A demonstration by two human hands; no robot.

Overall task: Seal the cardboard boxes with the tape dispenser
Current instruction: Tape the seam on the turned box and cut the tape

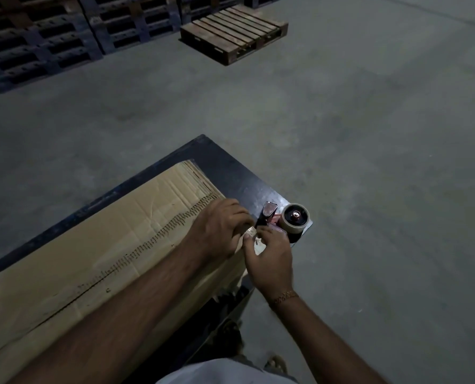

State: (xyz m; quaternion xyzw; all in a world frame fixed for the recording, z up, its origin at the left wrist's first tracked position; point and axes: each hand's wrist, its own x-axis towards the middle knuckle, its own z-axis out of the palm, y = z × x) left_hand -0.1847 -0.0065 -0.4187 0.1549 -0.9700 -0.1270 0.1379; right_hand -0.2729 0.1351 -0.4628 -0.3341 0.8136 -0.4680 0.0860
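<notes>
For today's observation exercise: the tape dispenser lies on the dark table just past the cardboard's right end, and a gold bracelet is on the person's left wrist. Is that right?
One detail is wrong. The head view shows the gold bracelet beside the right hand, not the left hand. The tape dispenser does lie on the dark table past the cardboard.

Dim, murky footage with soft focus and wide-angle edge bending.

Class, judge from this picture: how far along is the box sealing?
Done: nothing visibly sealed; the flattened cardboard shows no tape along its length. In hand: both hands, left hand and right hand, work the tape end beside the tape dispenser resting on the dark table. Left: all the taping.
</notes>
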